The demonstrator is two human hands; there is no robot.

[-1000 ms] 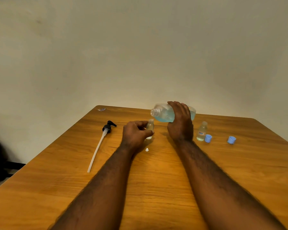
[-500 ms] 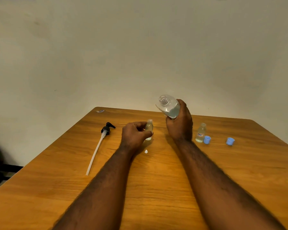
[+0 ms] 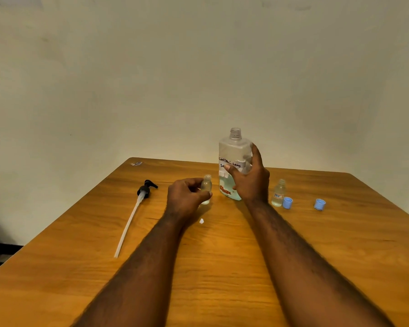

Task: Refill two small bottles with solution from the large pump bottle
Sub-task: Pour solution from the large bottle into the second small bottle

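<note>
Large bottle upright, small bottle steadied for filling
The right hand wraps the tall clear plastic pump bottle, pumpless and upright at or just above the wooden table. The left hand pinches a small clear open-necked bottle just beside it. Pouring well likely means bringing the necks close and tilting slowly, since the wide mouth could flood it

The large bottle was upright over the table, neck uncapped, and the right hand gripped its right side. Just left of the large bottle, the left hand pinched an open small bottle. Right of the large bottle stood a second small bottle with a blue cap just beside it. Another blue cap lay farther right. The pump head with its tube lay well to the left of the large bottle.
</note>
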